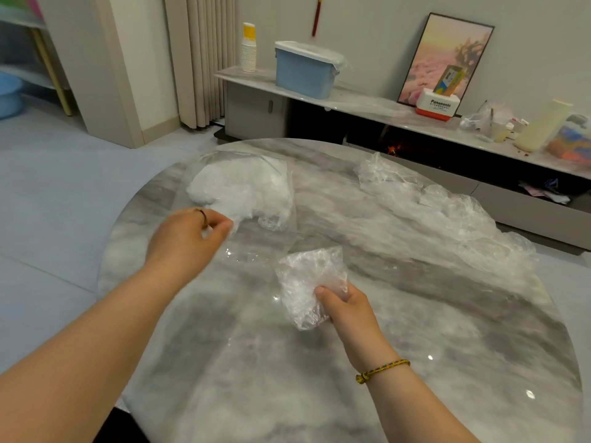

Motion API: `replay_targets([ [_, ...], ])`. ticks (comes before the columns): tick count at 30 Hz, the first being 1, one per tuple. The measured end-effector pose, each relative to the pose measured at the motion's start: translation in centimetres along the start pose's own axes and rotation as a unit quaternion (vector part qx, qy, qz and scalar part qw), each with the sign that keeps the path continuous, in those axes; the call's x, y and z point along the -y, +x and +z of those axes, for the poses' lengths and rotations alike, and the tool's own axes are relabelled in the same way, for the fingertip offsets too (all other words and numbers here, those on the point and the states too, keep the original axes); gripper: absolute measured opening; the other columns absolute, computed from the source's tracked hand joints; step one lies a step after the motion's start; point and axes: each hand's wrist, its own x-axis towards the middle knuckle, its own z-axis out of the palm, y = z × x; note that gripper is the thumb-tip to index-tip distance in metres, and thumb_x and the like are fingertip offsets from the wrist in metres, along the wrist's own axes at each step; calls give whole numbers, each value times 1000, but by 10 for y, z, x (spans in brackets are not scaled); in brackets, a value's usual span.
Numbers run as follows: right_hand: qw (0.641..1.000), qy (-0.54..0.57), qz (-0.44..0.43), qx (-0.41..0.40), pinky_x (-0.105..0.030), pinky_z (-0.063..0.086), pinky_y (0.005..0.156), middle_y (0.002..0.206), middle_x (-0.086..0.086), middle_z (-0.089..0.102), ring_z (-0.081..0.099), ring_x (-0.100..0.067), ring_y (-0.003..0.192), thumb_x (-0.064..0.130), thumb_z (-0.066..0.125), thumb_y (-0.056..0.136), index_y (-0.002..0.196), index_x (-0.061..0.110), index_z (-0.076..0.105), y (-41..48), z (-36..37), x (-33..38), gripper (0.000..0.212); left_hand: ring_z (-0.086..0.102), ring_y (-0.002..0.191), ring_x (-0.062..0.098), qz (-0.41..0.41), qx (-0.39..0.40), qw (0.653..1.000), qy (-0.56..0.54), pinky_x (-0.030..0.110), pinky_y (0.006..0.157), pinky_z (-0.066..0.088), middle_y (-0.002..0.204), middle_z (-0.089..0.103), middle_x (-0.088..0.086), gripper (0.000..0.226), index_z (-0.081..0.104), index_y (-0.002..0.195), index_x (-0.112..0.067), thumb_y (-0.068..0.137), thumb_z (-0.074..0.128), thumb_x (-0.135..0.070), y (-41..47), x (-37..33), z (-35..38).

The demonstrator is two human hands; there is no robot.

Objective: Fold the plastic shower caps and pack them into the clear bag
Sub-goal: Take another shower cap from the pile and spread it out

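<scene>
A round marble table [415,362] fills the view. My right hand [345,310] grips a folded clear shower cap [307,282] just above the table's middle. At the far left lies the clear bag [243,190], stuffed with white folded caps. My left hand [188,238] pinches the bag's near edge between thumb and fingers. A heap of loose, crumpled shower caps [447,215] stretches along the table's right side.
Behind the table runs a low marble-topped cabinet [361,100] with a blue lidded bin [303,70], a stack of paper cups [248,49], a framed picture [447,59] and a Panasonic box [436,105]. Grey floor lies to the left.
</scene>
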Motion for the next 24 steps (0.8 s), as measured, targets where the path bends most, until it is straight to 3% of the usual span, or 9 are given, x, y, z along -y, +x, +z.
replay_targets([
  [3,1000,15,-1,9,-10,38,48,65,-1,48,47,-8,56,5,49,90,77,7,53,11,16,8,14,33,126,28,-16,-79,993,82,32,102,22,136,45,8,28,65,115,-12,92,53,-23,20,23,-6],
  [6,999,27,-15,17,-23,39,61,74,-8,47,44,-19,71,5,46,90,80,-10,48,21,37,11,17,14,138,28,-73,-26,990,116,35,111,11,154,14,6,37,53,130,-18,94,50,-24,30,39,-1],
  [9,999,22,-12,33,-19,36,57,65,-2,42,41,-16,65,4,44,91,69,5,45,30,65,15,21,16,139,28,-124,39,986,109,38,110,20,156,-3,1,46,37,141,-19,96,46,-24,36,47,3],
  [12,998,26,4,52,-11,39,53,67,3,49,46,-9,62,4,44,91,76,14,51,41,94,18,19,35,132,27,-122,63,985,108,38,95,38,156,-3,-6,55,22,147,-17,96,43,-13,39,48,5],
  [15,999,31,17,34,-11,41,54,69,5,50,47,-8,62,4,43,91,83,16,52,64,120,20,18,45,120,29,-92,34,990,98,34,84,40,154,11,-9,63,18,147,-17,91,39,3,39,49,9],
  [17,999,28,25,-1,-23,49,66,68,3,48,48,-13,63,1,40,89,82,18,50,83,134,23,22,45,120,29,-83,14,993,79,34,86,39,154,15,-9,64,20,147,-16,89,39,6,38,48,11],
  [18,998,46,38,-14,-29,50,64,66,0,46,46,-14,60,-1,38,89,82,19,48,91,141,26,23,44,122,28,-75,6,995,69,34,89,38,154,14,-9,65,21,147,-16,89,40,7,37,47,9],
  [21,991,105,73,-45,-26,36,45,63,-5,40,38,-15,49,-7,33,88,81,16,43,115,153,39,25,39,128,21,-45,2,998,45,29,92,37,154,10,-13,69,16,148,-19,89,40,7,36,44,5],
  [24,990,108,11,-86,-28,40,54,69,-1,43,42,-18,56,2,38,90,83,15,41,137,155,48,15,37,129,14,-13,10,1000,26,23,92,35,153,9,-19,69,15,148,-23,90,39,7,31,41,2],
])
